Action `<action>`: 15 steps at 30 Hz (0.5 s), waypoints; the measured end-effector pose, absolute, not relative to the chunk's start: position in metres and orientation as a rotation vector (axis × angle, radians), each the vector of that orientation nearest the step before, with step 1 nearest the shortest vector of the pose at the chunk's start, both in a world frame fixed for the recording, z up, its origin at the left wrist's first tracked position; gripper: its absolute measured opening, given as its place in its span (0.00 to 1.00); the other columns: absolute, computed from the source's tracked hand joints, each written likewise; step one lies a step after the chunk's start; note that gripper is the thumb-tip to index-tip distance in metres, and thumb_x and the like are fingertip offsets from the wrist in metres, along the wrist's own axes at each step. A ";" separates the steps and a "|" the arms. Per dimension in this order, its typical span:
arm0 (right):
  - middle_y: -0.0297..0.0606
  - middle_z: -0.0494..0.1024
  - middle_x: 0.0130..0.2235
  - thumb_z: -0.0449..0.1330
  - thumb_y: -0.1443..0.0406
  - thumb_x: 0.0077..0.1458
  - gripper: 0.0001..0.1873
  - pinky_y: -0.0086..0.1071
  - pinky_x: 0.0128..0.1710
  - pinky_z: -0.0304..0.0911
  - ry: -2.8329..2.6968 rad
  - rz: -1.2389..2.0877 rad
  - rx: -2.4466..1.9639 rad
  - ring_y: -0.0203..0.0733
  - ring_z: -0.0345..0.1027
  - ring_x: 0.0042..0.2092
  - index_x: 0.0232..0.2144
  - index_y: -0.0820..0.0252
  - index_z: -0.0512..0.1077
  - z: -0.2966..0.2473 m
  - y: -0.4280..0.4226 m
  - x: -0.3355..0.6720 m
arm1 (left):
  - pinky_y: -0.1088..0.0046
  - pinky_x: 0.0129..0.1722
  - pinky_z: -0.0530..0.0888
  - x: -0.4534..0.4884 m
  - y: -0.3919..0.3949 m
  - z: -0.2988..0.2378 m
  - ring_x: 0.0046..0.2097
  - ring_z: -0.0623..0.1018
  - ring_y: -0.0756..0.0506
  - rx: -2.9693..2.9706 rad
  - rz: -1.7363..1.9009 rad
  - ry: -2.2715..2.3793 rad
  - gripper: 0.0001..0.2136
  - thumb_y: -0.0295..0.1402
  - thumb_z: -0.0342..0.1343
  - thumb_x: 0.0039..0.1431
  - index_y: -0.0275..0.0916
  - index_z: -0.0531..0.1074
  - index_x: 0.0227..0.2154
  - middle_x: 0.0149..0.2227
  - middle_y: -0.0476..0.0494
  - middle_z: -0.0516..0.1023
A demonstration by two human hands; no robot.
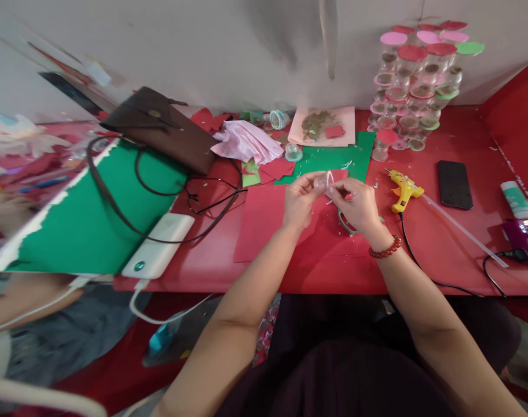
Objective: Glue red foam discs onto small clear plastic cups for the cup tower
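Note:
My left hand [299, 200] is closed around a small clear plastic cup [319, 182], tilted so that its pale rim faces right. At that rim, the thumb and fingertips of my right hand [353, 200] are pinched together; whether they grip the rim itself or a thin pale strip beside it is too small to tell. Both hands are raised over a red paper sheet [264, 223] on the red table. Partly hidden under my right hand lies a pair of scissors, its grey-green handle loop [345, 223] showing.
A yellow glue gun [403, 190], a black phone [455, 184] and a tower of clear cups with coloured discs [409, 92] are on the right. At the left are a brown bag [164, 127], a white power bank [160, 246] and a green board [94, 214]. Another person's arm [33, 298] shows lower left.

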State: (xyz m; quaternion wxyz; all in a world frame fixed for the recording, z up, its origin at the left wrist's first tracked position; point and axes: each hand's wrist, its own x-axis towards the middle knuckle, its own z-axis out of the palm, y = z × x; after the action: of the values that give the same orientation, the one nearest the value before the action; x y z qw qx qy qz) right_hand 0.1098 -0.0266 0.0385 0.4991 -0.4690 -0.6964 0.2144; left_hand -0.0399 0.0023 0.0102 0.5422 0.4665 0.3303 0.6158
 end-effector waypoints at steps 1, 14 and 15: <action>0.35 0.80 0.29 0.61 0.66 0.59 0.07 0.32 0.35 0.64 -1.680 0.501 -1.136 0.38 0.70 0.32 0.28 0.56 0.77 0.037 -0.026 0.109 | 0.71 0.45 0.76 -0.040 0.002 0.011 0.40 0.80 0.49 1.101 1.450 0.776 0.15 0.39 0.75 0.47 0.44 0.84 0.38 0.40 0.46 0.85; 0.34 0.79 0.30 0.61 0.66 0.60 0.06 0.31 0.34 0.63 -1.664 0.364 -1.184 0.36 0.69 0.31 0.31 0.57 0.76 0.033 -0.025 0.108 | 0.74 0.37 0.78 -0.041 0.004 0.014 0.36 0.81 0.50 0.951 1.232 0.659 0.12 0.35 0.74 0.46 0.44 0.84 0.35 0.38 0.47 0.86; 0.34 0.79 0.30 0.61 0.66 0.60 0.06 0.31 0.35 0.64 -1.647 0.341 -1.190 0.36 0.69 0.31 0.30 0.57 0.76 0.033 -0.024 0.110 | 0.73 0.37 0.78 -0.042 0.003 0.015 0.36 0.81 0.49 0.953 1.222 0.659 0.11 0.34 0.74 0.47 0.43 0.83 0.35 0.38 0.47 0.86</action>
State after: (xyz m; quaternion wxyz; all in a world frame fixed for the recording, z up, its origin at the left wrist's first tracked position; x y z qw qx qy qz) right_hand 0.1096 -0.0241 0.0330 0.5147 -0.4951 -0.6854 0.1421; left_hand -0.0419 0.0033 0.0149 0.6662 0.4221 0.2918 0.5412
